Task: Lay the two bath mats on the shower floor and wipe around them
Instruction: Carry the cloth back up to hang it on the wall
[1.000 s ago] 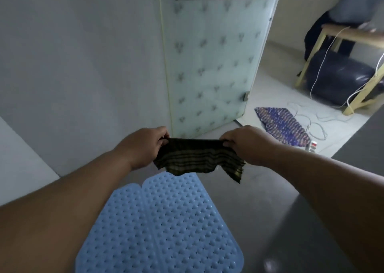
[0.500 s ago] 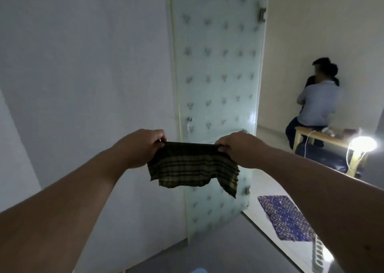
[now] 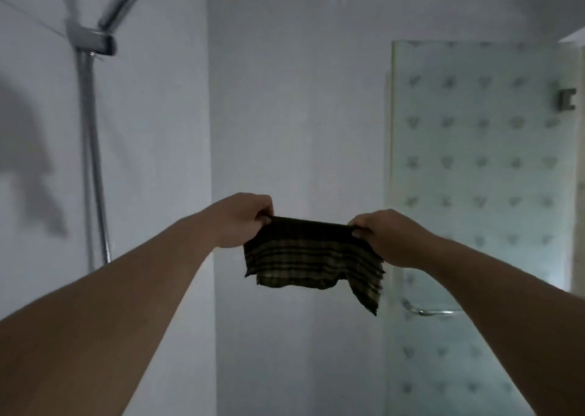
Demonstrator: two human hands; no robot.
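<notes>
A dark striped cloth [image 3: 311, 257] hangs stretched between two raised hands at the centre of the frame, its long axis running nearly level from left to right and its top edge pulled taut. The left hand [image 3: 240, 221] pinches the cloth's upper left corner, fingers curled over the edge; the right hand [image 3: 384, 236] pinches the upper right corner in the same way, sitting slightly lower in the frame. The cloth drops below the line of both hands, its stripes running lengthwise and its lower edge ragged, with the lower right corner trailing down to a point beneath the right hand. Both bare forearms reach in from the bottom corners of the frame. Behind the cloth stands a pale tiled wall [image 3: 297, 114] meeting another at a corner just left of centre. A chrome shower rail [image 3: 87, 149] with its bracket and hose climbs the upper left of the frame. A frosted glass door [image 3: 481, 168] patterned with small motifs fills the right side, a metal handle [image 3: 430, 311] low on it and a hinge [image 3: 566, 99] near its upper right edge.
</notes>
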